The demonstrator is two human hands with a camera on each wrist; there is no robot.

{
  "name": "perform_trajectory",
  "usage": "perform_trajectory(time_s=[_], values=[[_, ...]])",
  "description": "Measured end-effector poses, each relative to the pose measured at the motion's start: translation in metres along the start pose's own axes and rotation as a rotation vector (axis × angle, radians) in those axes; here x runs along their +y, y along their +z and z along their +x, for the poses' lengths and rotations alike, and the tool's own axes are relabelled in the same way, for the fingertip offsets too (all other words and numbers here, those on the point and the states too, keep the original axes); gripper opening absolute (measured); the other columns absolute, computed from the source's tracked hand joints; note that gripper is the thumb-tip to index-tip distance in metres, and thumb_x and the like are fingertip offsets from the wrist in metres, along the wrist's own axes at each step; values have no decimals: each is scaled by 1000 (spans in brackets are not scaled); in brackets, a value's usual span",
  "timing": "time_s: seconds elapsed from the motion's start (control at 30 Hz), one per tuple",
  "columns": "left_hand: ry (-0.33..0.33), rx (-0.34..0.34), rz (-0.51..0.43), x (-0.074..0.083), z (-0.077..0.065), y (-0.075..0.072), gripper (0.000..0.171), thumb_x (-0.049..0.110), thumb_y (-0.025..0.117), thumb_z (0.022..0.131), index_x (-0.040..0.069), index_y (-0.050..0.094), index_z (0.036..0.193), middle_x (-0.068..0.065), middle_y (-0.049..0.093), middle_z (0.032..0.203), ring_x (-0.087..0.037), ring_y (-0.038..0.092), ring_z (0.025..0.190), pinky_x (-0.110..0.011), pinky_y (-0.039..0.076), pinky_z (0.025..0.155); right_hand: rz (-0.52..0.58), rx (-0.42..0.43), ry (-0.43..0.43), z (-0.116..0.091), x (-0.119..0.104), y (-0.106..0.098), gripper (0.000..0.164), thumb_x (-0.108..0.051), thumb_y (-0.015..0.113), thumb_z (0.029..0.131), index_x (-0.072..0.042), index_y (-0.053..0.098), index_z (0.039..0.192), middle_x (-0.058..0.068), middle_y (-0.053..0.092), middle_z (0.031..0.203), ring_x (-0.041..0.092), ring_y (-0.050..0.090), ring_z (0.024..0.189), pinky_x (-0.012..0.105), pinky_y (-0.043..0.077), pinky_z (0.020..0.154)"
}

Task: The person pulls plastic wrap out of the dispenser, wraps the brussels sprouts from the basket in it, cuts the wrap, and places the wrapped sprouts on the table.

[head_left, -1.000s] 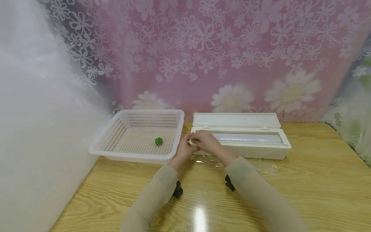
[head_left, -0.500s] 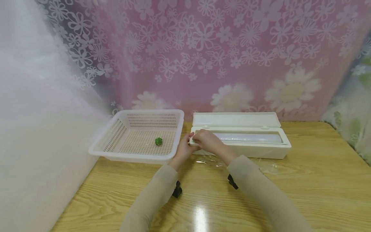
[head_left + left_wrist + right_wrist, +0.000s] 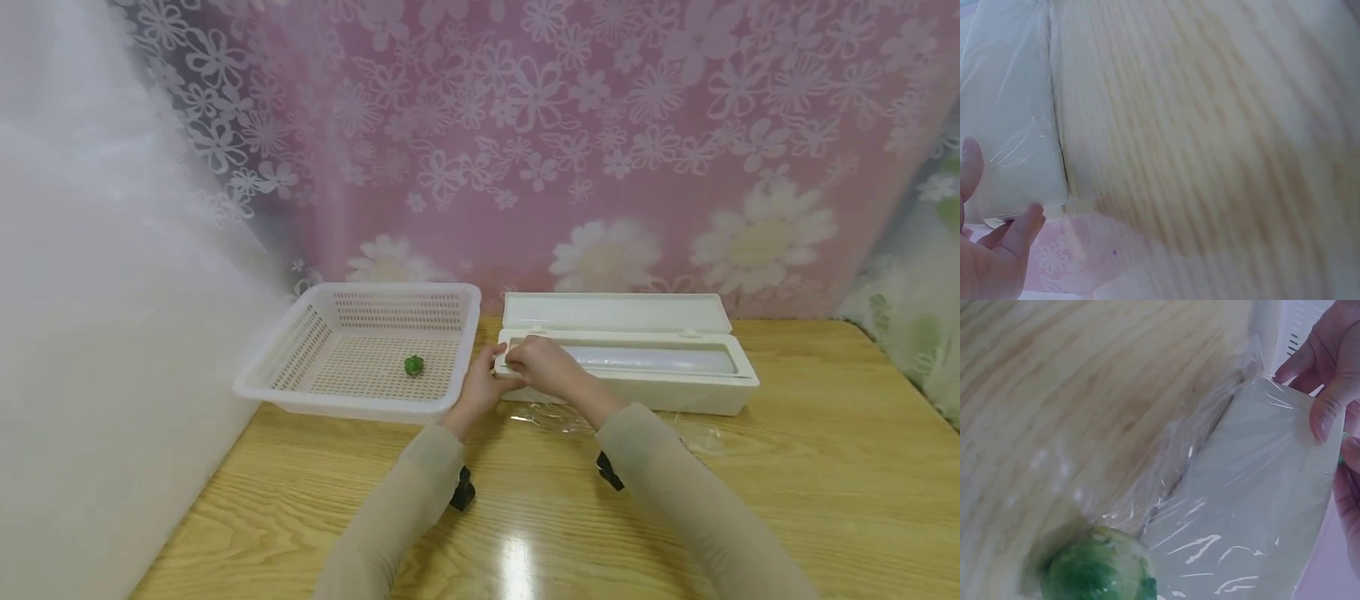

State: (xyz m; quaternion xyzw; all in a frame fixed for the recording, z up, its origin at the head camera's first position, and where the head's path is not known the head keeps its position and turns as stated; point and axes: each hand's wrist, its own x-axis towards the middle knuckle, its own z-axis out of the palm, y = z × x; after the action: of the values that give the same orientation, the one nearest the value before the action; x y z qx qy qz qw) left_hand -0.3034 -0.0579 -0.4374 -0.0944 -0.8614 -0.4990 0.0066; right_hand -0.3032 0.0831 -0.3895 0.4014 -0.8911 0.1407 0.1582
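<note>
1 long white box [image 3: 675, 396] lies with its long side going left to right. The left hand [image 3: 480, 392] and right hand [image 3: 549, 365] are both at its left end, so most of the box and its roll [image 3: 660, 361] lie to the right of them. The left hand is nearer the corner and grips it. The right hand seems to pinch a small green tab [image 3: 1344, 440] there, but its fingers hide most of it. The lid [image 3: 615, 312] leans up behind. Clear film [image 3: 543, 415] hangs down the front onto the table [image 3: 840, 450]. Near the film is 1 green ball [image 3: 1100, 569], which could get in the way. Just left is a basket [image 3: 352, 407] with 1 green lump [image 3: 413, 365] in it.
</note>
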Motion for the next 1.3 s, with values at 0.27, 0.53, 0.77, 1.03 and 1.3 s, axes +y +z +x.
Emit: perform_trajectory(time_s=[0.27, 0.53, 0.77, 1.03, 1.3], values=[[-12, -41, -42, 2, -4, 3, 69, 20, 75, 72, 10, 39, 130, -8, 39, 134, -32, 39, 117, -38, 41, 88, 26, -47, 3, -7, 5, -6, 11, 3, 60, 77, -6, 67, 76, 1, 61, 67, 11, 46, 56, 27, 41, 58], [-29, -14, -106, 3, -1, -2, 69, 9, 76, 69, 8, 40, 128, -18, 49, 119, -22, 55, 86, -27, 48, 68, 70, -81, 74, -21, 11, -23, 10, 2, 61, 80, -3, 68, 85, 5, 65, 78, 19, 59, 71, 31, 49, 67], [-7, -18, -112, 1, 1, -1, 67, 7, 76, 69, 5, 41, 127, -20, 47, 120, -22, 55, 82, -26, 47, 65, 51, -90, 64, -28, 15, -28, 9, 1, 62, 80, -4, 68, 83, 3, 64, 77, 18, 58, 70, 32, 48, 68], [-44, -11, -69, 4, -1, 0, 69, 14, 76, 69, 10, 41, 128, -18, 41, 129, -27, 46, 108, -32, 44, 82, 41, -82, 77, -46, 23, -37, 10, 0, 62, 80, -2, 68, 87, 6, 65, 82, 21, 58, 75, 33, 48, 70], [-43, -4, -77, 5, -2, 0, 69, 13, 76, 69, 10, 42, 128, -16, 38, 132, -30, 38, 117, -35, 42, 87, 37, -85, 84, -62, 33, -47, 10, 0, 61, 81, -2, 67, 87, 6, 65, 83, 21, 58, 76, 34, 48, 71]])
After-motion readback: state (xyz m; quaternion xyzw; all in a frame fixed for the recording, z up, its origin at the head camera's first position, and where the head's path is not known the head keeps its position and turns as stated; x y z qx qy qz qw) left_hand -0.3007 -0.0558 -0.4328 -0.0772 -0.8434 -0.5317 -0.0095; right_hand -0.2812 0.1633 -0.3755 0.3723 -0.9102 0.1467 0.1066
